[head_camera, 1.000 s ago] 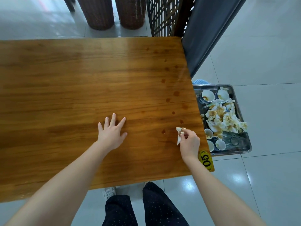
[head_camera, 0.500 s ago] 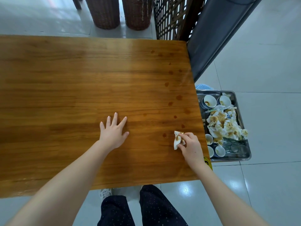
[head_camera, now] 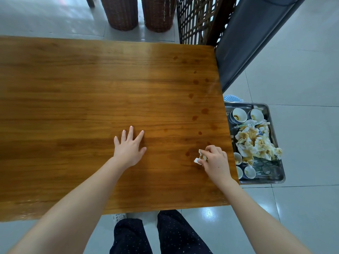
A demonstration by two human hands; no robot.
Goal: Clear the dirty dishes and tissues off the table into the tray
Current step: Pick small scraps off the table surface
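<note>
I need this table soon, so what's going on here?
A person is cleaning up the table. The right hand pinches a stained tissue against the wood near the right edge, close to some brown spots. The left hand lies flat on the table, fingers spread. The tray, set lower beside the table, already holds dirty bowls and a heap of stained tissues.

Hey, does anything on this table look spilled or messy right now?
Yes: brown drip stains dot the table near its right edge, in a trail down to where the right hand pinches a stained tissue against the wood. Nothing else on it looks off.
</note>
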